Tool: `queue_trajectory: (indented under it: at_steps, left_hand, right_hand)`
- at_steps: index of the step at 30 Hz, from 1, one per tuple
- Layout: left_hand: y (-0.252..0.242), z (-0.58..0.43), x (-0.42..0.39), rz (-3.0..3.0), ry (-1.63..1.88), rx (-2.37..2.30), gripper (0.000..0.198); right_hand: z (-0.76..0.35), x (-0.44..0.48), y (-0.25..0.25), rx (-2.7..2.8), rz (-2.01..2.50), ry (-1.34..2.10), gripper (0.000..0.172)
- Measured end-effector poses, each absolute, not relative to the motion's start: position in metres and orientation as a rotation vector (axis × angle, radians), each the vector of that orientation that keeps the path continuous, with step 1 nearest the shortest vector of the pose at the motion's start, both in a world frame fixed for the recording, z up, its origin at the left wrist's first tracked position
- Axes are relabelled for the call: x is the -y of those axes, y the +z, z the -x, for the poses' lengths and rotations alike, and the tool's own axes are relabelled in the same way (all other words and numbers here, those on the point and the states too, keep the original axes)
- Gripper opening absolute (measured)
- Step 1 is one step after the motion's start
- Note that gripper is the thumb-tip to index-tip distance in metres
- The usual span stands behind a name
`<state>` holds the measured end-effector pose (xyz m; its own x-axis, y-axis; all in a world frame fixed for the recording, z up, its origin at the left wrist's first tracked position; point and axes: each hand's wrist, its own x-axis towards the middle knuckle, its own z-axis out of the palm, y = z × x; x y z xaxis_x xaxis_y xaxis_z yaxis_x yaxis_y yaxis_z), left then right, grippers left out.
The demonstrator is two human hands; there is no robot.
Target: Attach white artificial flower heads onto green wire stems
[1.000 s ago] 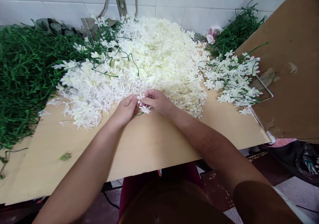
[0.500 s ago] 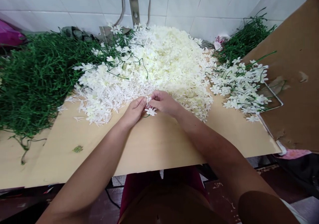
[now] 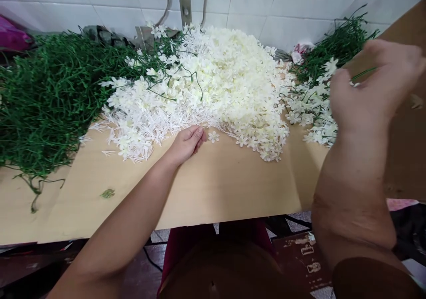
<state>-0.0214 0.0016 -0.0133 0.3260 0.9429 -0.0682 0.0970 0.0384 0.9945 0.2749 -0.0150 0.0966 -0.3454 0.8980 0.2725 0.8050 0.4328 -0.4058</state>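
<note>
My left hand rests on the table by the front edge of a heap of white artificial flowers. Its thumb and fingers are pressed together, and whatever they may hold is hidden. Just right of the fingertips lies one white blossom. Raised at the far right, my right hand is slightly blurred above a pile of white flowers on green stems. Thumb and fingers stand apart there, with a green stem showing in the gap; I see no clear grip on it.
A large mass of green plastic stems covers the left side. More green stems lie at the back right, beside a tall cardboard panel. A small greenish scrap is on the cardboard-covered tabletop. Behind rises a tiled wall.
My right hand has left my left hand and swung up and right, over the stemmed flowers. The flower on a green stem no longer shows between my hands. My left hand has stayed in place.
</note>
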Motion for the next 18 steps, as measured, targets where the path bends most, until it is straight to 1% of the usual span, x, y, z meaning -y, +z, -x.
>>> queue_trajectory:
  at_steps: [4, 8, 9, 12, 14, 18]
  left_hand:
    - [-0.011, 0.022, -0.001, -1.379, 0.876, -1.060, 0.062]
    - [-0.010, 0.023, 0.000, -1.351, 0.877, -1.053, 0.063]
    - [-0.011, 0.023, 0.000, -1.347, 0.877, -1.049, 0.063]
    - [-0.015, 0.023, -0.001, -1.359, 0.876, -1.035, 0.060]
    - [-0.017, 0.023, -0.002, -1.359, 0.898, -1.040, 0.053]
    - [-0.017, 0.022, -0.004, -1.300, 1.016, -1.040, 0.031]
  right_hand:
    - [-0.200, 0.019, 0.069, 2.427, 1.484, 0.204, 0.027]
    - [-0.155, 0.017, 0.044, 2.634, 1.570, 0.133, 0.020]
    - [-0.149, 0.016, 0.038, 2.691, 1.592, 0.123, 0.021]
    - [-0.142, 0.011, 0.025, 2.750, 1.615, 0.123, 0.033]
    - [-0.143, 0.007, 0.021, 2.682, 1.611, 0.200, 0.033]
    - [-0.151, -0.003, 0.026, 2.343, 1.561, 0.551, 0.016]
